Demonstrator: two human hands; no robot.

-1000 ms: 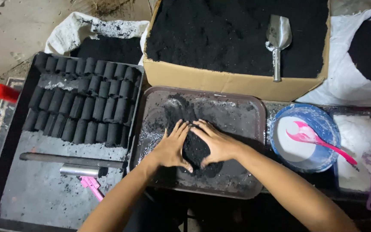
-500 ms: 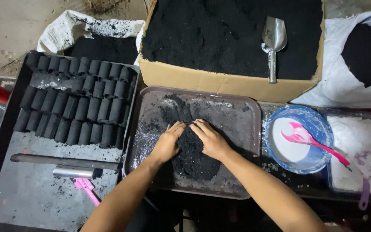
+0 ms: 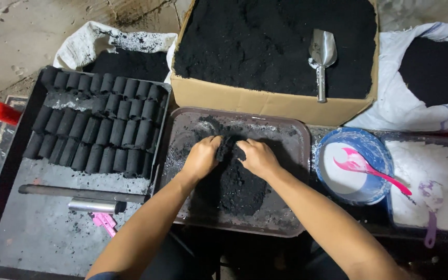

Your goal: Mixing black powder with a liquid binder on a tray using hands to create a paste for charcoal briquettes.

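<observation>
Kneading a heap of damp black charcoal powder point(image 3: 237, 181) in the middle of the shallow brown plastic tray point(image 3: 286, 129), the left hand point(image 3: 201, 157) and right hand point(image 3: 257, 157) are curling half-closed around a clump at the heap's far edge. The mass looks soft, crumbly and light, best scooped from underneath with cupped palms. Both forearms are reaching forward, wrists bent down, knuckles up, fingertips nearly meeting.

place: makeshift briquette workshop | signs: charcoal briquettes point(image 3: 99, 132), cardboard box point(image 3: 265, 101) of black powder, concrete floor point(image 3: 11, 31)
</observation>
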